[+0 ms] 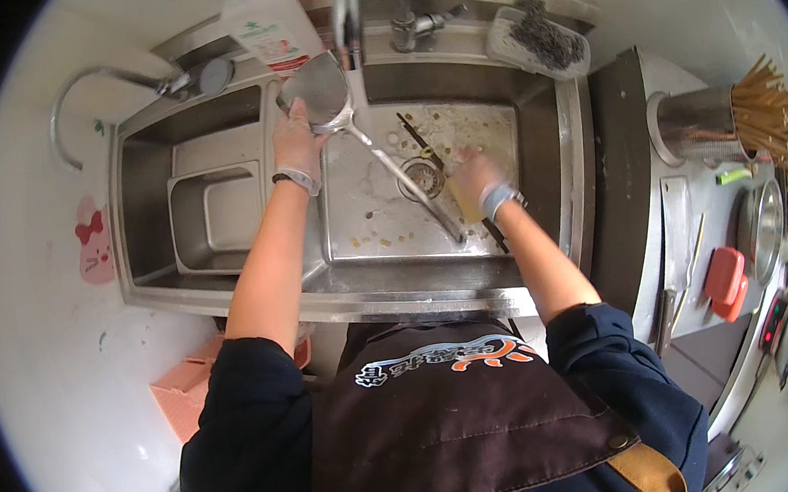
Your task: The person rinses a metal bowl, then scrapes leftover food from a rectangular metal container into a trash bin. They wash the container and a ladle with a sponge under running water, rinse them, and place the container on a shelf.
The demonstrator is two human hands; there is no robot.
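My left hand [297, 144], in a clear plastic glove, grips a round long-handled metal strainer or ladle [325, 93] by its rim, under the faucet [349, 13]. Its handle slants down to the right over the right sink basin [362, 213]. Blurred by motion, my right hand [478, 174], also gloved, is low in that basin, right of the drain strainer [421, 178]. A yellowish sponge or cloth [465, 201] shows beneath it; whether the fingers grip it is unclear. Dark chopsticks or thin rods [415, 136] lie in the basin among small food bits.
A metal pan [217, 220] sits in the left basin. Behind the sink are a soap bottle [270, 25] and a plastic tub [498, 37] with steel wool [545, 35]. At the right stand a cleaver [677, 230], a container [698, 126] of wooden chopsticks and a red box [724, 272].
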